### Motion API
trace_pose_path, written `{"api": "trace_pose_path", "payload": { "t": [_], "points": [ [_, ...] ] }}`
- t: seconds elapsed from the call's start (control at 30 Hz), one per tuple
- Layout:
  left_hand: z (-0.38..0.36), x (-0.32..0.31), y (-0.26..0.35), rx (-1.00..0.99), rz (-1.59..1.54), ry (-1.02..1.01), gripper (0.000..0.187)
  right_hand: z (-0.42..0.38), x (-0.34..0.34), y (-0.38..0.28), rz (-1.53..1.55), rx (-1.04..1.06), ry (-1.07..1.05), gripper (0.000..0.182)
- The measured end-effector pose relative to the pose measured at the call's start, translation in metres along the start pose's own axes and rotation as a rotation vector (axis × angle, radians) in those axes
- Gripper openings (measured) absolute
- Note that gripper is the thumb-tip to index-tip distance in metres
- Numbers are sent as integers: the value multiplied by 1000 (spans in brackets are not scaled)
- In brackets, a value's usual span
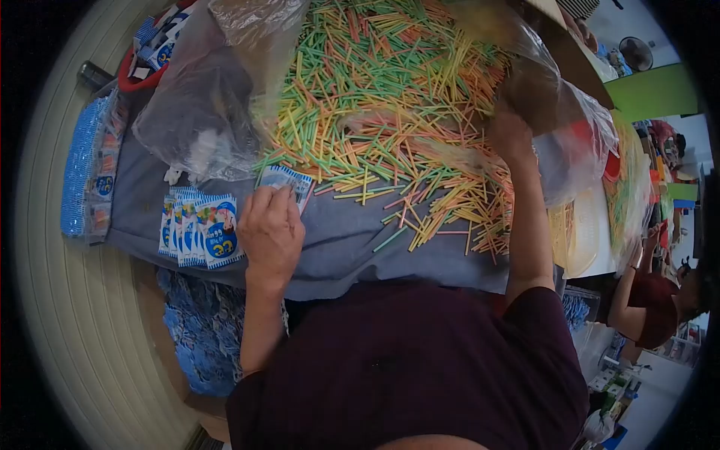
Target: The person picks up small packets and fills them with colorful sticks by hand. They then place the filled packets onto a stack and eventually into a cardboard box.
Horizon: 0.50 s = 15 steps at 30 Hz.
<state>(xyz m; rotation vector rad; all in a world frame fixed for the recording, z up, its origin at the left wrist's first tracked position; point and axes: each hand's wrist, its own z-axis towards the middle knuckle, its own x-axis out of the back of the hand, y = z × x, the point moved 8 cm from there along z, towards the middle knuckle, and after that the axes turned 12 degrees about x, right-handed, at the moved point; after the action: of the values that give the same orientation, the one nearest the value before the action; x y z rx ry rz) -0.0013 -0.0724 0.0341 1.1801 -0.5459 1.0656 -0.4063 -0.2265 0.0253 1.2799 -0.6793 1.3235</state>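
A large heap of thin green, yellow and orange-pink sticks (pixel 375 67) spreads over the grey cloth (pixel 337 259), partly inside clear plastic. My left hand (pixel 271 229) is closed at the near left edge of the heap, its fingertips on a small blue-and-white printed packet (pixel 289 182). Left of that hand, several blue-and-white packets (pixel 220 231) lie overlapped in a row. My right hand (pixel 512 136) reaches to the heap's right side, beside the clear plastic bag (pixel 551 82). Its fingers are in shadow among the sticks, so their grip is hidden.
At the far left stands a bundle of blue packaging (pixel 86 169). A red-rimmed container (pixel 142 75) with more packets sits behind it. Crumpled clear plastic (pixel 202 112) covers the table's left part. Off to the right, a person in a dark red top (pixel 652 304) is beside another heap of sticks (pixel 622 202).
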Motion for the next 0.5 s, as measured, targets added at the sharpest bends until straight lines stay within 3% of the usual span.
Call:
{"api": "trace_pose_path", "payload": {
  "t": [0.07, 0.1, 0.17, 0.2, 0.37, 0.5],
  "points": [
    [-2, -1, 8, -48, -36, 58, 16, 1, 15, 8, 259, -115, -66, 24],
    [1, 12, -6, -73, 35, 40, 16, 0, 1, -21, 334, -135, -66, 24],
    [-3, 11, 4, -181, 17, 125, 19, 10, 20, -22, 334, -38, 125, 25],
    [-6, 7, 6, -178, 10, 122, 19, 13, 18, -18, 327, -37, 120, 25],
    [-7, 13, 13, -140, 6, 54, 18, 32, -26, -30, 516, -45, -97, 39],
    [-5, 10, 4, -103, 10, 15, 18, 33, -6, -56, 562, -15, -278, 42]
  ]
}}
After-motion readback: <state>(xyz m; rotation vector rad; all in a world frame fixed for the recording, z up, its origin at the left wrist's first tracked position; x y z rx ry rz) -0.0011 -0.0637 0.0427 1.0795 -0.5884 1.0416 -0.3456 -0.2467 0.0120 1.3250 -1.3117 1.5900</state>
